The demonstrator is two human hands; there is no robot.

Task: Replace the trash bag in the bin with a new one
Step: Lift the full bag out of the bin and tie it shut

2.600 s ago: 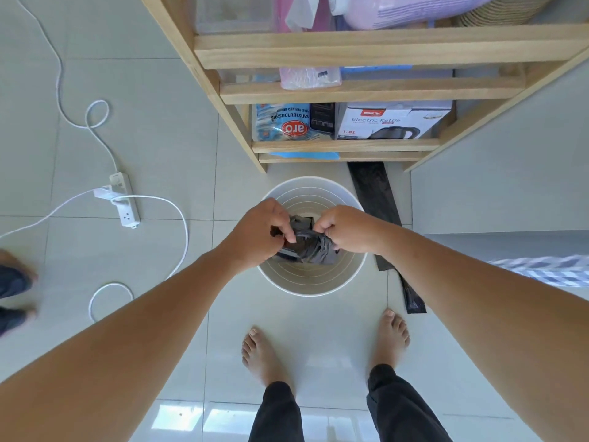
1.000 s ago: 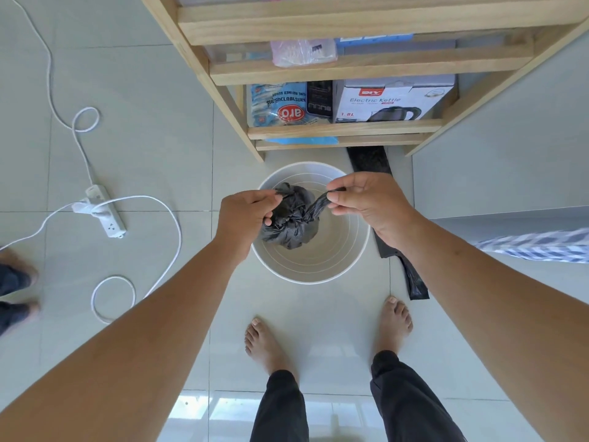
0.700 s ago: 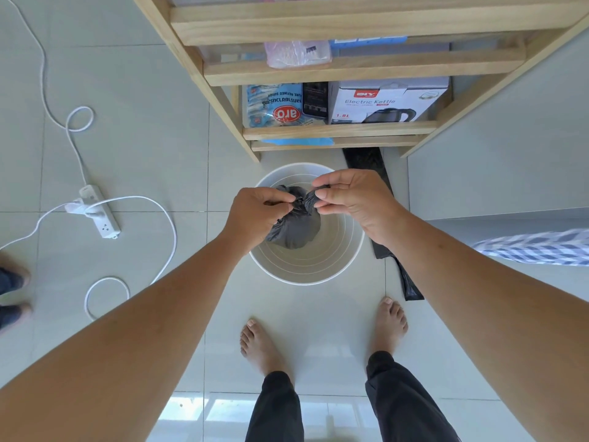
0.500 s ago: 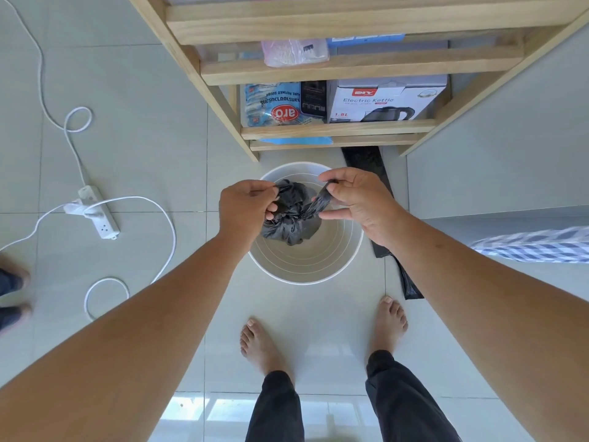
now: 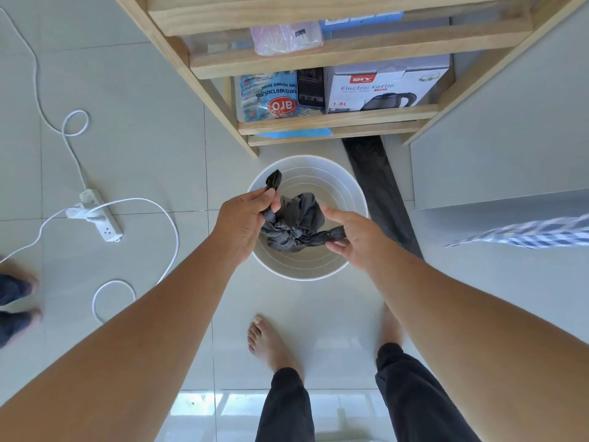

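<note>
A round white bin [image 5: 357, 199] stands on the tiled floor below me. Over its opening hangs a bunched black trash bag [image 5: 298, 223], knotted at the top. My left hand [image 5: 247, 215] grips one twisted end of the bag, whose tip sticks up past my fingers. My right hand [image 5: 353, 236] pinches the other twisted end between thumb and fingers. A flat, folded black bag [image 5: 379, 186] lies on the floor just right of the bin.
A wooden shelf unit [image 5: 334, 126] stands right behind the bin, holding a kettle box [image 5: 382, 87] and a blue packet. A white power strip [image 5: 102, 215] and cords lie on the floor at left. Another person's feet [image 5: 16, 301] show at the left edge.
The two ends of the bag have been crossed and pulled apart: my left hand's end now points up and left, my right hand has moved lower and right, drawing a knot tight.
</note>
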